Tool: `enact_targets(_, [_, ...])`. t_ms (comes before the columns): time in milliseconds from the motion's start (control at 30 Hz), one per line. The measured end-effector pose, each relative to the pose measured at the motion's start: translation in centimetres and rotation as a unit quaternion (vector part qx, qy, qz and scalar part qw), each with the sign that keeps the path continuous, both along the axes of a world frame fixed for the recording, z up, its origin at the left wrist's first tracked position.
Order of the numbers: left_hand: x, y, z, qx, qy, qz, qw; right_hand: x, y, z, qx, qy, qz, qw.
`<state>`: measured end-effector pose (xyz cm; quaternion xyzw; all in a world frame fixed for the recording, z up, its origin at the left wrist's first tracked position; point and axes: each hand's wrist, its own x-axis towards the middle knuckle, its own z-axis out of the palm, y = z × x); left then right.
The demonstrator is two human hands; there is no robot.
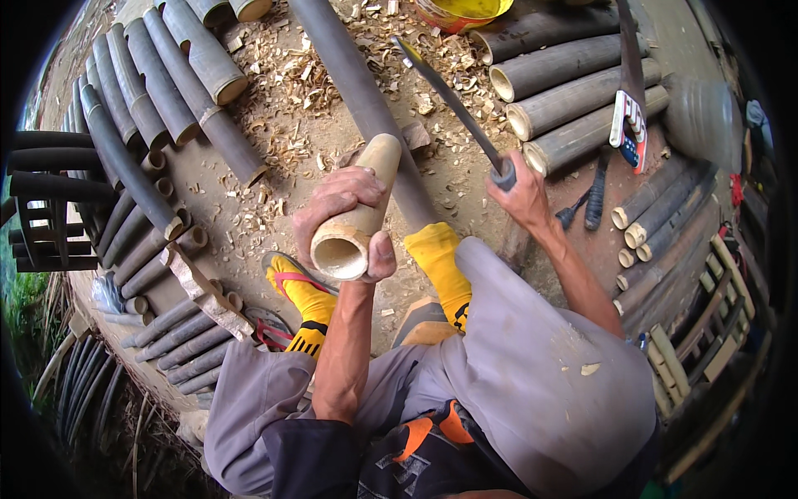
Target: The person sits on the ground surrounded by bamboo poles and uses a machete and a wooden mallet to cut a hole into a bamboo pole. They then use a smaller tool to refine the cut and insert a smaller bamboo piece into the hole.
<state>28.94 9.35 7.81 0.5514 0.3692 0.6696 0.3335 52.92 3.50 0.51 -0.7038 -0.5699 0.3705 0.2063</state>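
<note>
1. Pale bamboo makes up the short tube [362, 220] that the left hand [332, 200] holds up in front of the body; its hollow mouth faces back toward the wearer.
2. Around this tube the left grip is clamped: fingers lie across the top of its middle, while the thumb [381, 256] presses beside the open rim. One stretch sticks out beyond the fingers, angled up and slightly right – the mouth end projects on the near side.
3. On the other side, the right hand [517, 190] is closed around the handle of a long dark blade [457, 110], which slants forward and to the left, tip well apart from the tube.
4. Behind the tube's far end runs a thick dark pole [349, 75], its near end by a yellow sock [440, 258]; whether tube and pole touch, I cannot tell.
5. Wood shavings [312, 71] lie scattered over the ground [461, 195] on both sides of the pole.
6. Cut bamboo lengths [573, 96] lie side by side to the right – a saw [629, 125] with a red, white and blue handle rests across them.
</note>
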Motion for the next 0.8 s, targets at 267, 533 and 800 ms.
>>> enact_targets(267, [-0.1,-0.1,-0.6,-0.004,-0.003,-0.012,1.0,3.2,8.9,-0.1,0.259,-0.234,0.235,0.907])
enact_targets(533, [-0.2,0.0,-0.7,0.0,-0.011,-0.004,1.0,2.9,10.2,0.2,0.318,-0.263,0.296,0.861])
enact_targets(800, [-0.1,0.0,-1.1,0.007,-0.012,-0.014,1.0,3.5,8.9,0.3,0.279,-0.276,0.306,0.868])
